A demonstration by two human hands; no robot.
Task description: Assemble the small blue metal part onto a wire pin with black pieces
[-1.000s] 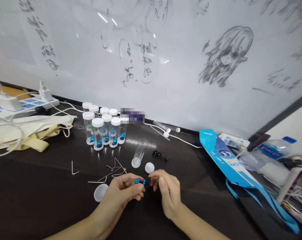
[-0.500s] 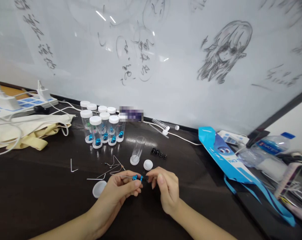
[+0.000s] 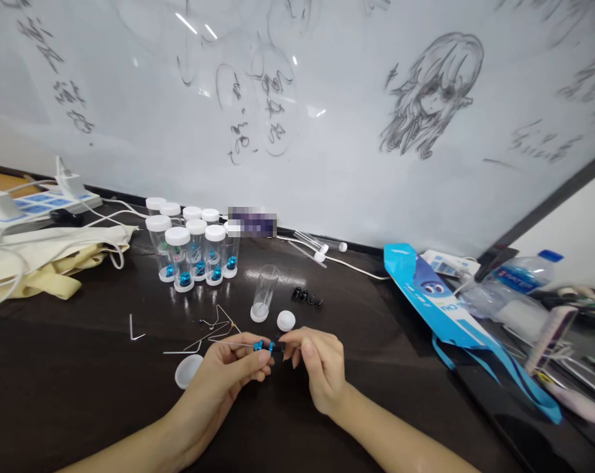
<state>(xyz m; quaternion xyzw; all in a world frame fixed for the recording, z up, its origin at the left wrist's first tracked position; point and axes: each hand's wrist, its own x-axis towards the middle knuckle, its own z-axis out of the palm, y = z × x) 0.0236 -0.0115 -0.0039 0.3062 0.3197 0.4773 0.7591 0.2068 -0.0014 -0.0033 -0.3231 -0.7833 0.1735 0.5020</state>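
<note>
Between the thumb and fingers of my left hand [image 3: 236, 371] is a small shiny blue metal part [image 3: 264, 346] with a short black piece [image 3: 278, 349] on its right end. A thin metal wire [image 3: 231, 342] runs out leftward from that grip. My right hand [image 3: 322, 368] hovers beside the black end, its index fingertip close to it; whether they touch is unclear. Its fingers are bent, the thumb stands apart, and I see nothing held. Ahead stand an uncapped clear tube [image 3: 266, 292] and a white cap [image 3: 286, 320]. A white round lid [image 3: 188, 371] lies by my left wrist.
Several white-capped tubes [image 3: 178, 253] with blue parts inside stand at the back left. Hex keys [image 3: 132, 328], bent wires [image 3: 219, 325] and black clips [image 3: 307, 297] lie about. A blue bag [image 3: 420, 289] and water bottle [image 3: 521, 276] are on the right, cloth [image 3: 56, 256] on the left.
The whole scene has shifted slightly left and up as the head view turned. Both hands keep nearly the same pose around the blue part.
</note>
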